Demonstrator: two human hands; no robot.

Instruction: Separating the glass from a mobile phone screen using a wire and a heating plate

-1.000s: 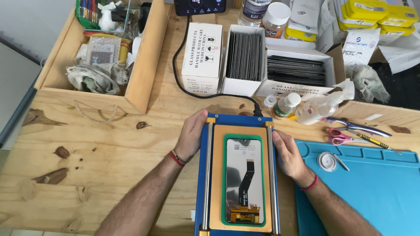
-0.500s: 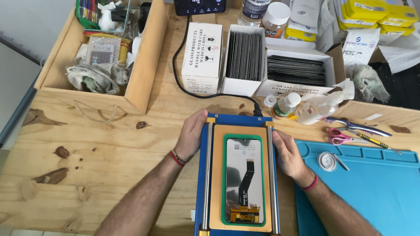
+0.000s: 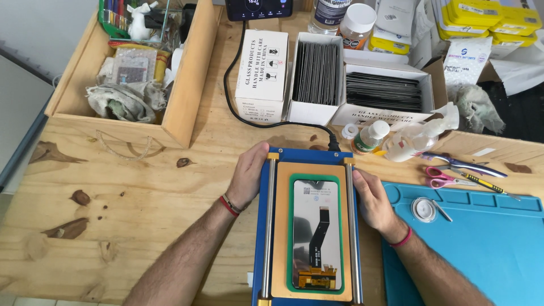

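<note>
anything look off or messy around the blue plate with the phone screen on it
Nothing is spilled or broken. The phone screen lies straight in its green frame on the blue plate, left hand and right hand on its sides. Only a clear spray bottle lies tipped over behind it, and crumpled rags fill the wooden tray.

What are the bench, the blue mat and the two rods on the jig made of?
Bench: unfinished pine-like wood, with visible grain and dark knots.
Blue mat: probably silicone or rubber, matte, with moulded recesses along its top edge.
Rods: likely polished steel, bright and reflective, with brass-coloured end caps.
The left hand and right hand rest on the jig's sides.
</note>
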